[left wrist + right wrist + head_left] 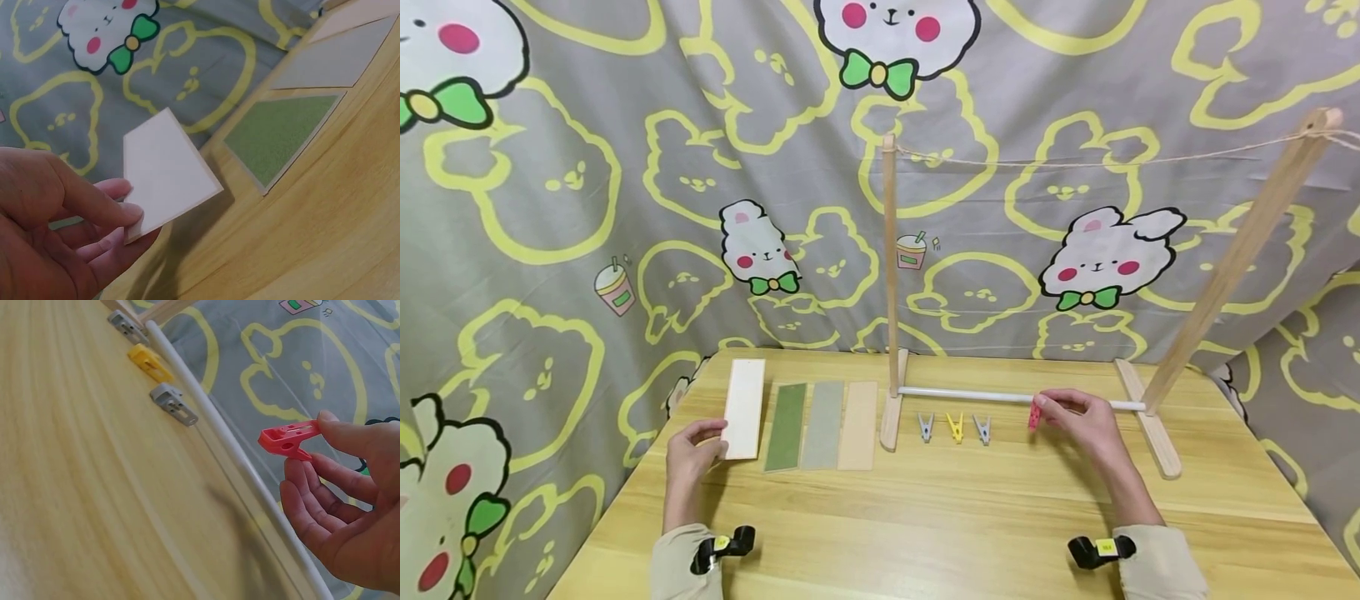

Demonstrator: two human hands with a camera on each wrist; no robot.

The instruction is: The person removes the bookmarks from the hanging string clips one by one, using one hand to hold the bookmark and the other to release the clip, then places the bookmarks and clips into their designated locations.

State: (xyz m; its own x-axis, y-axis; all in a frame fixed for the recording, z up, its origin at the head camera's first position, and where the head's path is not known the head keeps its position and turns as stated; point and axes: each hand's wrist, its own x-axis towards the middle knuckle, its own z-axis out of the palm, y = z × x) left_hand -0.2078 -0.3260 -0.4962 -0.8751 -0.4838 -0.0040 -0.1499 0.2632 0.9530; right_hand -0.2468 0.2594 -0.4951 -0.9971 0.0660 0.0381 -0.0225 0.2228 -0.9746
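My left hand (691, 460) pinches a white rectangular card (167, 172) by its lower left edge, thumb on the face and fingers behind. In the left wrist view the card is tilted, raised off the table. My right hand (1086, 425) holds a red clothespin (289, 439) by its handle ends, between thumb and fingers. To the right of the white card lie a green card (786, 427), a grey card (823, 425) and a beige card (857, 425). Left of the right hand are a grey clothespin (926, 427), a yellow clothespin (955, 427) and another grey clothespin (982, 428).
A wooden stand has a left post (891, 267), a right post (1240, 258) and flat feet. A thin string (1075, 163) runs between the post tops. A white rod (970, 394) joins the posts low down. Patterned cloth (820, 150) hangs behind the wooden table (925, 533).
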